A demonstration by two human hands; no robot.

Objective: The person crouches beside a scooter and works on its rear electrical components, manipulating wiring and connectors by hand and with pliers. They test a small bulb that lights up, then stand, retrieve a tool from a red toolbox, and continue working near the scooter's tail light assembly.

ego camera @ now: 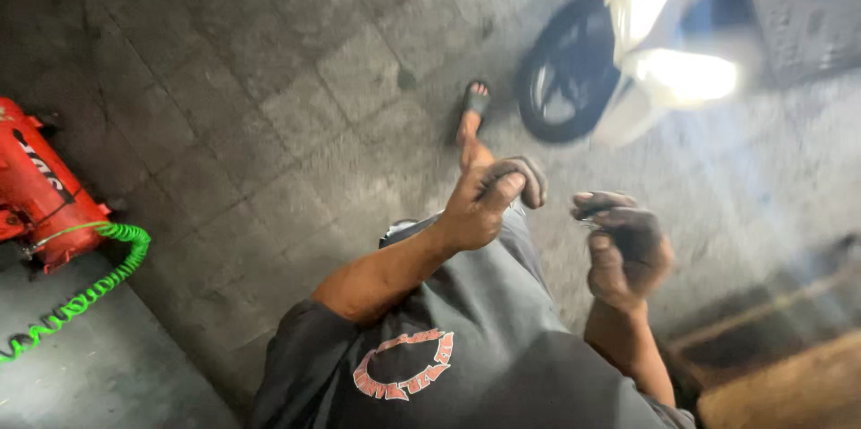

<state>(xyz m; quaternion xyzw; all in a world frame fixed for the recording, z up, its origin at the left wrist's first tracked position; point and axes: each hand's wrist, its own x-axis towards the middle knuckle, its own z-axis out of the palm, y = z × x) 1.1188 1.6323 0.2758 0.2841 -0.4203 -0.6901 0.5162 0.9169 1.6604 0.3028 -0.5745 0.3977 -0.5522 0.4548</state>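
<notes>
While the right hand (628, 254) pinches a small dark part (594, 211) at its fingertips, too blurred to identify, the left hand (489, 200) curls loosely closed beside it, seemingly empty. Both hover above a grey shirt (484, 348). Beyond, a sandalled foot (473, 106) and scooter wheel (565, 79) stand on pavers (269, 79); red compressor (36, 182) at the left edge, cut off.
</notes>
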